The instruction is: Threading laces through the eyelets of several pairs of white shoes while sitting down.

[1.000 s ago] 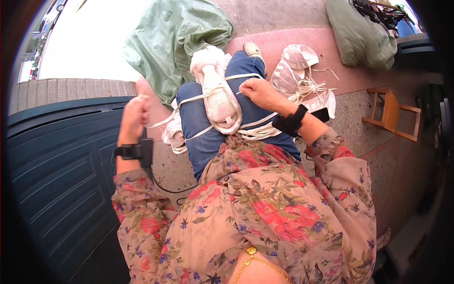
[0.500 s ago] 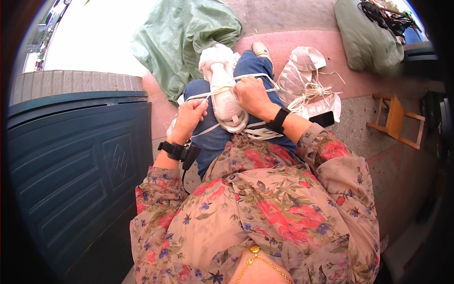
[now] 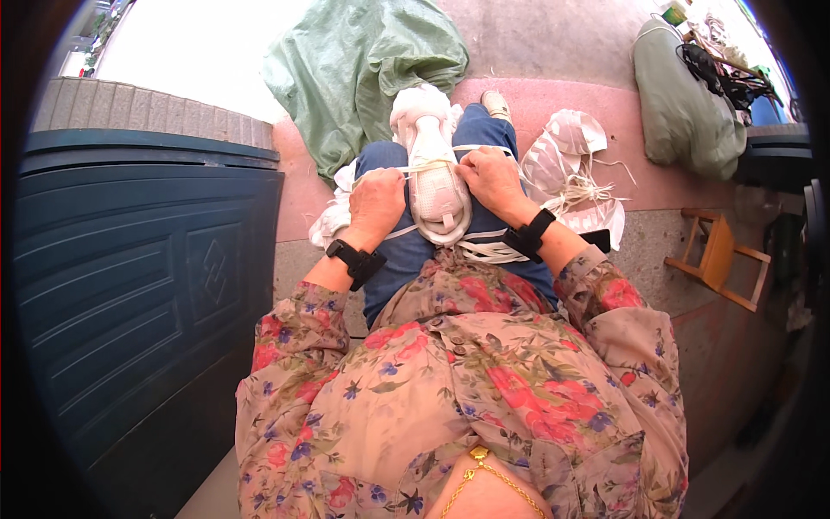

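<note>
A white shoe (image 3: 440, 192) rests between my thighs with its heel toward me. A pale shoelace (image 3: 421, 169) crosses over its tongue. At the shoe's left side, my left hand (image 3: 378, 204) is closed, back upward, pinching the lace. My right hand (image 3: 494, 180) is closed on the lace at the shoe's right edge, its fingertips against the shoe. Their exact grip is partly hidden by the knuckles. More loose laces (image 3: 493, 251) lie across my lap below my right hand.
White shoe pieces with tangled laces (image 3: 577, 186) lie on the floor to the right, by a dark phone (image 3: 596, 240). Other white pieces (image 3: 332, 218) are left of my leg. A green sack (image 3: 363, 69), a small wooden stool (image 3: 719, 255) and a blue door (image 3: 147, 294) surround me.
My left hand has turned knuckles-up and come closer to the shoe. My right hand has moved slightly down along the shoe's edge. The whole view has shifted a little.
</note>
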`<state>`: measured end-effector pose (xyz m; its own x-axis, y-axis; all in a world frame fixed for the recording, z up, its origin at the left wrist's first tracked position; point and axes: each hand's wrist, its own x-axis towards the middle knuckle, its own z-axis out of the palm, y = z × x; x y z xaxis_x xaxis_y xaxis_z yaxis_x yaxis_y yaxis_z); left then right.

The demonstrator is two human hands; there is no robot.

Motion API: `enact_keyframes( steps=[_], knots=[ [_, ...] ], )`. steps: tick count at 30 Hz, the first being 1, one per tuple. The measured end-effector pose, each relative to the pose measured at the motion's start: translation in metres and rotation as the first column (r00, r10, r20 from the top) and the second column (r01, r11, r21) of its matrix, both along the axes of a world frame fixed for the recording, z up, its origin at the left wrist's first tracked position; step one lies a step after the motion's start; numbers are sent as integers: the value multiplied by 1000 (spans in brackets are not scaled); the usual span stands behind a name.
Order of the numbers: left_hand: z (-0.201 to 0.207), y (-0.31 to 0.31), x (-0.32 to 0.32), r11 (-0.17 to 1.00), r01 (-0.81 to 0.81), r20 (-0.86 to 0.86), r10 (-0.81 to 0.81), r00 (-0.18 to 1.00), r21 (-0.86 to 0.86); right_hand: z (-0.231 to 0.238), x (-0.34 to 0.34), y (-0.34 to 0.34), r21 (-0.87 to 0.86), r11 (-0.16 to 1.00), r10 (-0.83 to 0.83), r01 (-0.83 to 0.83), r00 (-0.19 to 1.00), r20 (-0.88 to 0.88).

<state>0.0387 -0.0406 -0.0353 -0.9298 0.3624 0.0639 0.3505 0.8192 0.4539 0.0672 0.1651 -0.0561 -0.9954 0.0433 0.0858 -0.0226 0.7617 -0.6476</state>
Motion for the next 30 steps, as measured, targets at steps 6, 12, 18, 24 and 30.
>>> enact_keyframes(
  steps=[6,12,18,24,30],
  knots=[
    [14,9,-9,922,249,-187,-312,932,-295,-4,0,0,31,999,18,-18,1000,16],
    [13,18,-6,852,307,-201,-419,885,-425,-2,2,1,33,999,44,-42,997,-59],
    [26,24,20,962,44,-227,-108,968,-269,16,12,-3,209,969,126,-130,992,32],
    [-5,11,16,990,-37,-22,41,999,136,3,12,-1,253,947,193,-200,980,54],
    [6,20,1,980,-13,38,5,999,197,-12,10,6,-65,983,171,-174,984,-43]
  ],
)
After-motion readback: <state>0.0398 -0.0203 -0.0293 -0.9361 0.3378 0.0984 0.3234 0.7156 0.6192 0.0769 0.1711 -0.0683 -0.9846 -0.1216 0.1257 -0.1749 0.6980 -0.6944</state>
